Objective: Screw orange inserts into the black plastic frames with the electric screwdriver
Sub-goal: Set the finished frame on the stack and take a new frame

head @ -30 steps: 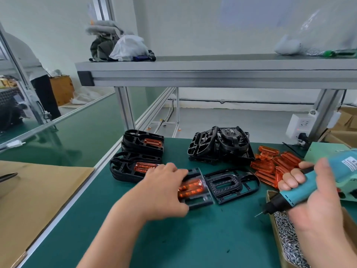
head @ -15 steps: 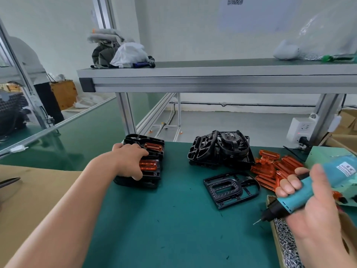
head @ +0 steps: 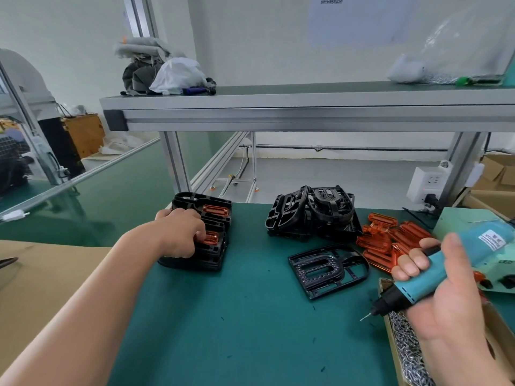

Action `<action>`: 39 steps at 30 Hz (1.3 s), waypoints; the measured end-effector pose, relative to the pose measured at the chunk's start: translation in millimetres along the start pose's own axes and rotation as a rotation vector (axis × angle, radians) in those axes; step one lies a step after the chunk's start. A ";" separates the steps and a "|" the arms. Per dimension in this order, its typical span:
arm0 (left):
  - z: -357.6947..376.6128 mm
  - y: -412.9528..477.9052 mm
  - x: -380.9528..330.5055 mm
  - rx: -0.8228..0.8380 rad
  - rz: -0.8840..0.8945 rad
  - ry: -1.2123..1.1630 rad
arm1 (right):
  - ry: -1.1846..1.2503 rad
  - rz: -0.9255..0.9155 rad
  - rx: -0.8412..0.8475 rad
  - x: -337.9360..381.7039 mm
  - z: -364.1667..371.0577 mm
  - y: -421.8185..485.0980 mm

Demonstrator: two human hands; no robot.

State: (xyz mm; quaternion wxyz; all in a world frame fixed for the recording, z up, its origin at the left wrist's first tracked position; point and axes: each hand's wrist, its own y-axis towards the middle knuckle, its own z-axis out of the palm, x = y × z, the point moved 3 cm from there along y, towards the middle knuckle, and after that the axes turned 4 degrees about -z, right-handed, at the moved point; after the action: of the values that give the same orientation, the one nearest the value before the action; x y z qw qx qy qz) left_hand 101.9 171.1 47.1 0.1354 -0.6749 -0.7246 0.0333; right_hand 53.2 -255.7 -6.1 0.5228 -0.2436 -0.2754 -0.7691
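My left hand [head: 181, 232] grips the top black frame of a stack of finished frames [head: 207, 253] at the table's left; an orange insert [head: 208, 237] shows beside my fingers. A second stack [head: 206, 207] with an orange insert stands just behind. My right hand [head: 443, 288] holds the teal electric screwdriver [head: 434, 271], bit pointing down-left above the mat. One empty black frame [head: 328, 270] lies flat in the middle. A heap of empty black frames [head: 312, 211] sits behind it, and loose orange inserts [head: 390, 240] lie to its right.
A cardboard box of screws [head: 407, 346] sits at the lower right. A power unit [head: 496, 263] and a wall socket [head: 426, 183] are at the right. An aluminium shelf [head: 306, 112] spans overhead. Brown cardboard [head: 41, 274] covers the left bench.
My left hand carried the assembled frame from the table's middle to the left and set it on the near stack. The screwdriver hand stayed roughly in place.
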 end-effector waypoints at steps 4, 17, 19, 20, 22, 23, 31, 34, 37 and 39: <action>3.1 -1.9 -0.2 -0.032 -0.008 0.013 | -0.002 0.000 0.003 0.7 -0.7 0.9; 15.8 -10.2 -3.1 -0.094 0.011 -0.059 | 0.005 -0.011 -0.002 1.5 -2.8 1.1; 13.7 -14.6 -6.0 -0.122 0.021 -0.082 | -0.002 -0.012 0.002 1.8 -1.7 1.1; 12.7 -17.7 -9.1 -0.145 0.032 -0.104 | -0.004 -0.014 0.001 2.0 -1.4 1.1; 10.7 -24.9 -20.2 -0.225 0.069 -0.148 | -0.004 -0.014 -0.006 1.9 -1.2 1.0; 10.0 -29.0 -28.8 -0.276 0.093 -0.165 | -0.001 -0.011 -0.011 1.9 -1.3 0.9; 31.8 -55.8 -149.9 -0.380 0.284 -0.496 | 0.007 0.000 -0.027 1.4 -2.6 0.6; 41.2 -48.0 -194.2 -0.350 0.302 -0.456 | 0.003 0.006 -0.023 0.9 -2.6 0.4; 51.2 -37.7 -223.5 -0.262 0.263 -0.353 | 0.005 0.008 -0.026 1.1 -3.8 -0.2; 54.7 -31.7 -232.3 -0.270 0.251 -0.297 | 0.004 0.007 -0.029 1.5 -4.2 -0.1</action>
State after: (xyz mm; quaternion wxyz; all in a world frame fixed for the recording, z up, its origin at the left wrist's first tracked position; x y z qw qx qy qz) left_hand 70.1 -53.6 -33.4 -0.0693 -0.7595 -0.6448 0.0514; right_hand 52.2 -259.5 -8.2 0.5227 -0.2506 -0.2625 -0.7714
